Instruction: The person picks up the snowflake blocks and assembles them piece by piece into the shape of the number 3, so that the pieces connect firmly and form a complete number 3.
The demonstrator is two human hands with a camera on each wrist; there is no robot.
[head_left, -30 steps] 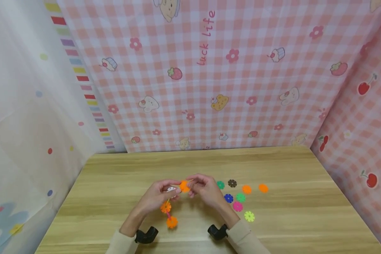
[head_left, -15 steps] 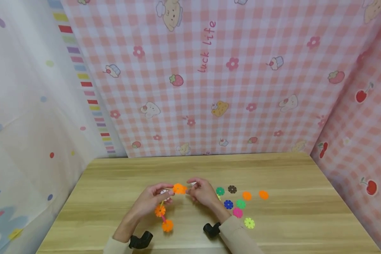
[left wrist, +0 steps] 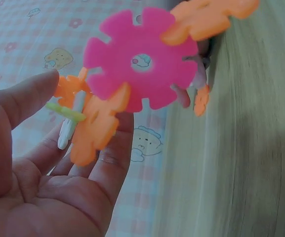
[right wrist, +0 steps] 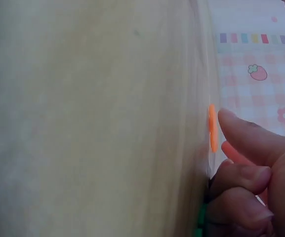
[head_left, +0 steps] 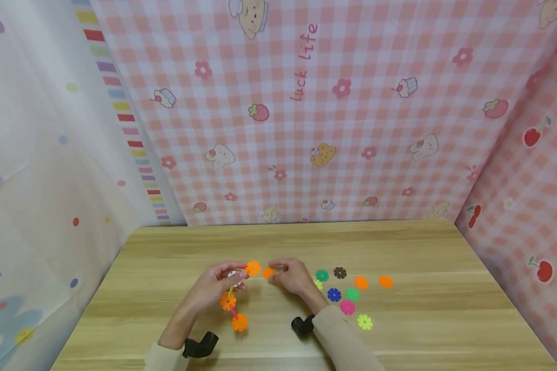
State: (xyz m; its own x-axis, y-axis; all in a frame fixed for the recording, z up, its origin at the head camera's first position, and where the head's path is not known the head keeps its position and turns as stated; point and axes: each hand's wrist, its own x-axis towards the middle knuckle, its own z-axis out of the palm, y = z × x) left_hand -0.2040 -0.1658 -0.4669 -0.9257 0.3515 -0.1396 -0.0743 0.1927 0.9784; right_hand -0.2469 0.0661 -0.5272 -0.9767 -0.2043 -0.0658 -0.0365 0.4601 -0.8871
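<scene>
My left hand (head_left: pixel 215 286) holds a linked chain of notched plastic snowflake discs by its upper end, at a white disc (left wrist: pixel 67 131). An orange disc (head_left: pixel 252 268) stands out past the left fingertips. Below hang a yellow disc (head_left: pixel 230 291), an orange disc (head_left: pixel 228 301), a pink disc (left wrist: pixel 115 61) seen face-on in the left wrist view, and an orange disc (head_left: pixel 240 323) at the bottom. My right hand (head_left: pixel 293 275) pinches a separate orange disc (right wrist: pixel 213 127) between thumb and finger, a small gap away from the chain's top orange disc.
Several loose discs lie on the wooden table (head_left: pixel 422 335) right of my right hand, among them a brown disc (head_left: pixel 340 272), a blue disc (head_left: pixel 334 294), a pink disc (head_left: pixel 347 307) and an orange disc (head_left: pixel 386 281). A checked curtain (head_left: pixel 376 123) hangs behind the table.
Both hands have shifted left with their discs. The two orange discs between the hands, overlapping in view half a second ago, now show a gap.
</scene>
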